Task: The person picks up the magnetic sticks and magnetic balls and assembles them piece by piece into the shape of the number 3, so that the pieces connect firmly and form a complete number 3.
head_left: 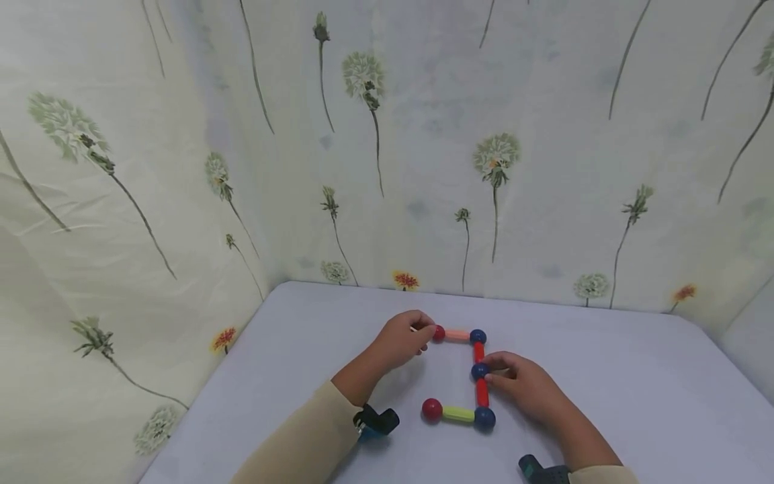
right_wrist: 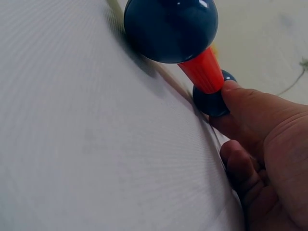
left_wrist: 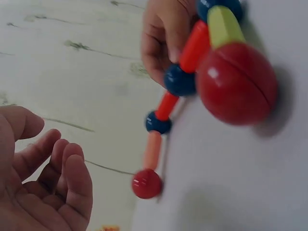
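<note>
A flat shape of balls and short rods lies on the white table. My right hand (head_left: 532,388) pinches the middle blue ball (head_left: 480,371) between thumb and finger. Red rods join it to a far blue ball (head_left: 478,336) and a near blue ball (head_left: 484,419). From the far one a pink rod (head_left: 457,334) leads left to a red ball (head_left: 439,333). A yellow-green rod (head_left: 458,414) links the near one to another red ball (head_left: 432,410). Beside the far red ball is my left hand (head_left: 400,340); its loosely bent fingers (left_wrist: 79,185) stand apart from that ball (left_wrist: 147,184) and hold nothing.
The white tabletop (head_left: 290,343) ends at the back and left against a pale curtain (head_left: 423,148) printed with dandelions. Dark wrist devices sit near both cuffs, the left one (head_left: 377,421) close to the near red ball.
</note>
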The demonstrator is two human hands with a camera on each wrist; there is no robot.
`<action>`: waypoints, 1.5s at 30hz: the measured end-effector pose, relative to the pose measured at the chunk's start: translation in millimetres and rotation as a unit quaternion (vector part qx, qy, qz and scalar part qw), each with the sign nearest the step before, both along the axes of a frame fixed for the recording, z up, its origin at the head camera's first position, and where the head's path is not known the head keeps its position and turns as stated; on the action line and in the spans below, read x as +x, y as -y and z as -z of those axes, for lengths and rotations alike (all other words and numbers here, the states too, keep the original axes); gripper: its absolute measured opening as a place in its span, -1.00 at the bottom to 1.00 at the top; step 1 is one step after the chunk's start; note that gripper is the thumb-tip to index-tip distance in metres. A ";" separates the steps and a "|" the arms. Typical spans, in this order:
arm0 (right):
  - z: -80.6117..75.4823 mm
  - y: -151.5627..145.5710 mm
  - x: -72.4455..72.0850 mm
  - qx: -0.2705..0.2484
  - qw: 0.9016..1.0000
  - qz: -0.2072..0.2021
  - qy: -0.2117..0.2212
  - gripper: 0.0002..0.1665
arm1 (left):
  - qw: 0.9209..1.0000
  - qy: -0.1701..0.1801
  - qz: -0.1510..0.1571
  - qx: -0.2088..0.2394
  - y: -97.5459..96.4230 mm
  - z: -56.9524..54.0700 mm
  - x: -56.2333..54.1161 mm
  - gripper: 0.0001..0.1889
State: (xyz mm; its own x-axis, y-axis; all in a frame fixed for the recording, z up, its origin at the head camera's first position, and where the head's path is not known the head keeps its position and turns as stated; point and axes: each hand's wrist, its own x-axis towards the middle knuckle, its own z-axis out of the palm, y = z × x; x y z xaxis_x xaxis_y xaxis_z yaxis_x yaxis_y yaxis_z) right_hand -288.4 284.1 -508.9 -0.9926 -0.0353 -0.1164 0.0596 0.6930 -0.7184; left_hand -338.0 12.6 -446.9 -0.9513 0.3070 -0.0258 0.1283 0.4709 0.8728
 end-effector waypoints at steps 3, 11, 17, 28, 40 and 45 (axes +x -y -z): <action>1.8 -0.7 -0.3 0.000 1.000 0.002 0.004 -0.48 | 1.000 0.004 0.020 0.004 5.1 -13.2 10.9 -0.83; 2.2 -2.0 2.3 0.008 1.000 0.002 -0.003 -0.54 | 0.996 0.011 0.083 -0.044 30.6 -26.3 37.0 -0.89; -2.0 -1.3 4.8 0.001 1.000 -0.003 -0.014 -0.54 | 0.989 -0.001 0.088 -0.117 56.1 -16.2 45.8 -0.85; 3.9 -3.3 4.9 -0.006 1.000 0.003 -0.001 -0.50 | 0.965 0.014 0.148 -0.218 87.4 -5.2 64.3 -0.92; 0.7 1.4 4.2 -0.005 1.000 -0.004 -0.013 -0.53 | 0.942 0.078 0.257 -0.202 119.3 2.9 77.2 -0.64; -0.7 1.9 2.4 0.003 1.000 0.002 -0.010 -0.53 | 0.942 0.070 0.265 -0.195 127.1 11.2 75.5 -0.58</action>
State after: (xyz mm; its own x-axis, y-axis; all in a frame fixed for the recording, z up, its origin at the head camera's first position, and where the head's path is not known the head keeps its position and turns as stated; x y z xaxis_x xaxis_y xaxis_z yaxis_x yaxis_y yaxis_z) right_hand -285.9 282.2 -508.2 -0.9948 -0.0304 -0.0970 0.0484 0.6977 -0.7147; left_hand -262.5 -114.5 -458.2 -0.6460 0.6793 -0.3482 0.3329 0.6612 0.6723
